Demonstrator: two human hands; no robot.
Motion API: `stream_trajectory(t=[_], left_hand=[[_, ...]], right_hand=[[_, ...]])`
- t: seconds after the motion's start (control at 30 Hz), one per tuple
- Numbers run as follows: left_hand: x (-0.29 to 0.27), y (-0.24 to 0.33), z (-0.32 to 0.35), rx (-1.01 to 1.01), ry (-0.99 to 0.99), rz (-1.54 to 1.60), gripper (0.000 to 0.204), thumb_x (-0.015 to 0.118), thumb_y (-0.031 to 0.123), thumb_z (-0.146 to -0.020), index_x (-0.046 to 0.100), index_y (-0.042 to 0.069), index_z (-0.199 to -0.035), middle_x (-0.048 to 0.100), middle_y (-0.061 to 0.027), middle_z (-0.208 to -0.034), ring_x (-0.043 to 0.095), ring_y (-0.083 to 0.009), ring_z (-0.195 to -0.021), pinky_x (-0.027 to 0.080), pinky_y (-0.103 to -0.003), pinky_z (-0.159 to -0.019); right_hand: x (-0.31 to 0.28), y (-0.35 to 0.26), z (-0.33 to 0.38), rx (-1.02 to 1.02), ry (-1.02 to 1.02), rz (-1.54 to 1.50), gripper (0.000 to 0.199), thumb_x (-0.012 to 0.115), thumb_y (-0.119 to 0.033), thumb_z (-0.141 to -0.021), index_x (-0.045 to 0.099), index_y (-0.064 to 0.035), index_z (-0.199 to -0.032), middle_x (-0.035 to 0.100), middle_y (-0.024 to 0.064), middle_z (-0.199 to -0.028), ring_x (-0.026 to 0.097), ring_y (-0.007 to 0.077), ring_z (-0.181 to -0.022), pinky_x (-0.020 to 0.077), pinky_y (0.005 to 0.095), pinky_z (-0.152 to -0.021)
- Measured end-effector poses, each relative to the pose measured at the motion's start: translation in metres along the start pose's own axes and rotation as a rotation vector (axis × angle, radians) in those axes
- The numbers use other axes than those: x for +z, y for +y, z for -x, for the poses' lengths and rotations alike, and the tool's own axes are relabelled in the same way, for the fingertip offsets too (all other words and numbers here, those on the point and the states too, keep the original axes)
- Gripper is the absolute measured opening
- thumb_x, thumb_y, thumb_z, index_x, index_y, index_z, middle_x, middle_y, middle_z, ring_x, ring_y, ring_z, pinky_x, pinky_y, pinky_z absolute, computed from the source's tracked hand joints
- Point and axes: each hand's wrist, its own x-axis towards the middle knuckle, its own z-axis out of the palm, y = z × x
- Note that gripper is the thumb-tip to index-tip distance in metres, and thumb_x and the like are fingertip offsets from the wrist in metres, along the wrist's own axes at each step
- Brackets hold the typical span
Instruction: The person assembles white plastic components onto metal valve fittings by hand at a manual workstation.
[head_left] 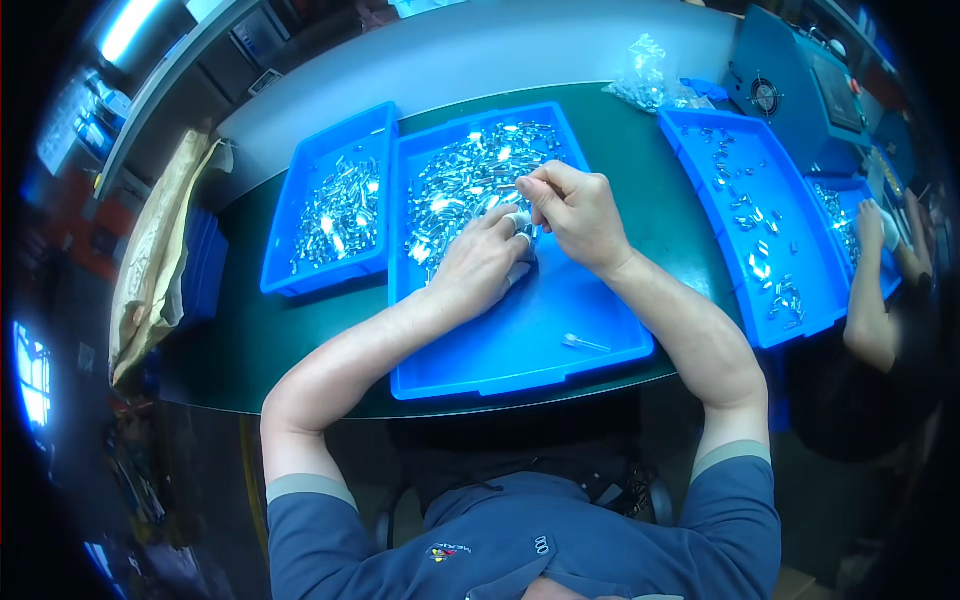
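A blue tray (pixel 590 320) in front of me holds a heap of small shiny metal cylinders (pixel 470 165) in its far part. Over the near edge of that heap, my left hand (pixel 478 262) has its fingers curled together, with white covers on some fingertips; whatever they hold is hidden. My right hand (pixel 583 215), just right of it, is closed in a pinch on a thin rod (pixel 507 187) that points left above the pieces. The hands almost touch. Near the tray's front right corner lies a small clear tube (pixel 585 343).
A smaller blue tray (pixel 280 275) of metal pieces stands at left, another (pixel 815 300) at right. Beyond are a clear bag (pixel 645 75) and a green machine (pixel 790 90). Brown paper sacking (pixel 160 250) stands at far left. Another person's arm (pixel 872 300) reaches in at right.
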Motion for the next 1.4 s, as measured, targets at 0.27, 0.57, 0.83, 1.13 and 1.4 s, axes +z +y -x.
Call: stream_trajectory(t=[0.27,0.57,0.83,1.13,1.4], left_hand=[[-0.019,-0.007,0.007,-0.263,0.191,0.317,0.022,0.078,0.007,-0.084,0.068,0.003,-0.103,0.07,-0.015,-0.107,0.066,-0.0324,-0.108,0.053,-0.042,-0.092],[-0.02,-0.013,0.011,-0.436,0.294,0.446,0.021,0.078,0.006,-0.089,0.067,0.001,-0.105,0.074,-0.012,-0.1,0.072,-0.0214,-0.095,0.056,-0.035,-0.084],[-0.019,-0.014,0.011,-0.417,0.349,0.443,0.022,0.08,0.006,-0.085,0.068,0.002,-0.103,0.072,-0.0159,-0.099,0.07,-0.0331,-0.093,0.055,-0.042,-0.079],[-0.02,-0.013,0.012,-0.354,0.359,0.347,0.023,0.081,0.008,-0.083,0.068,0.004,-0.102,0.071,-0.0146,-0.097,0.069,-0.0335,-0.092,0.055,-0.042,-0.077],[-0.02,-0.011,0.01,-0.248,0.391,0.271,0.02,0.08,0.005,-0.081,0.068,0.005,-0.096,0.071,-0.0129,-0.091,0.067,-0.0341,-0.089,0.054,-0.044,-0.076]], right_hand=[[-0.003,0.002,0.001,0.053,-0.084,0.0,0.027,0.068,-0.024,-0.101,0.071,-0.0013,-0.088,0.065,0.0042,-0.063,0.06,0.0084,-0.057,0.046,0.0276,-0.051],[-0.005,-0.004,-0.001,0.15,-0.233,0.094,0.029,0.069,-0.025,-0.098,0.07,-0.0016,-0.081,0.066,0.0085,-0.063,0.064,0.0179,-0.057,0.0485,0.035,-0.054],[-0.003,0.001,0.001,0.112,-0.236,0.088,0.027,0.069,-0.021,-0.099,0.07,-0.0002,-0.083,0.062,0.0034,-0.06,0.057,0.009,-0.054,0.0427,0.0289,-0.049],[-0.003,0.003,0.002,0.089,-0.228,0.136,0.023,0.071,-0.02,-0.097,0.072,0.0002,-0.087,0.063,0.0042,-0.062,0.057,0.0091,-0.057,0.0437,0.0291,-0.051],[-0.004,0.008,0.002,-0.069,-0.236,0.271,0.02,0.073,-0.02,-0.094,0.073,-0.0004,-0.087,0.065,0.0131,-0.065,0.059,0.0188,-0.055,0.0464,0.0348,-0.054]])
